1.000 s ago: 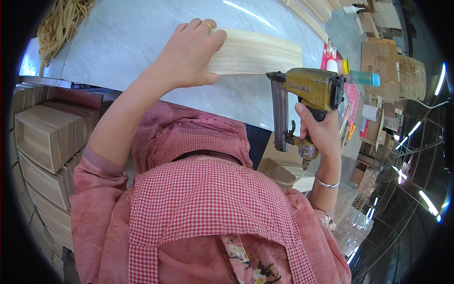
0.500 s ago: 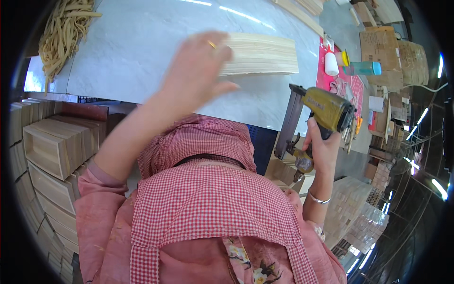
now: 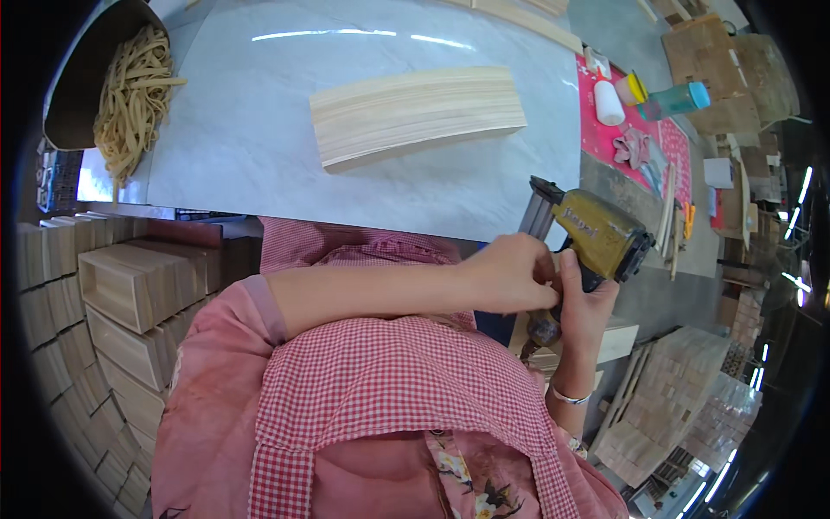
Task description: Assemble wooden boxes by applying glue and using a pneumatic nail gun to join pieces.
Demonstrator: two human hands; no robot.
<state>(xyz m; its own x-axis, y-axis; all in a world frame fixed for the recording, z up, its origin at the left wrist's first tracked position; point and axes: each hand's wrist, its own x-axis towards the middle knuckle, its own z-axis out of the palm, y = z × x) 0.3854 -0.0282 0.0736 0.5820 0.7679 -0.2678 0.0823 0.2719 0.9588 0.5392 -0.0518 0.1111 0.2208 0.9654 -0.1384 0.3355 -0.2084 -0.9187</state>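
My right hand [image 3: 590, 304] is wrapped round the grip of a nail gun [image 3: 601, 232] with an olive-yellow body and a dark magazine. The tool is held upright off the right part of the table's front edge. My left hand [image 3: 512, 275] reaches across my body to the same tool, its fingers curled against the magazine side beside my right thumb; its fingertips are partly hidden. Beyond both hands, a pale wooden block [image 3: 415, 108], streaked with layered lines and slightly curved, lies on the table untouched.
The grey-white tabletop [image 3: 259, 156] carries a tangle of tan strips [image 3: 134, 99] at the left. At the right, a white glue bottle [image 3: 608, 102], a teal bottle [image 3: 674, 101] and a pink cloth [image 3: 633, 147] sit on red sheeting. Stacked wooden boxes [image 3: 121, 281] stand at lower left.
My left hand has left the wooden block and swung down and right to the nail gun. My right hand still holds the tool. The view has shifted slightly.
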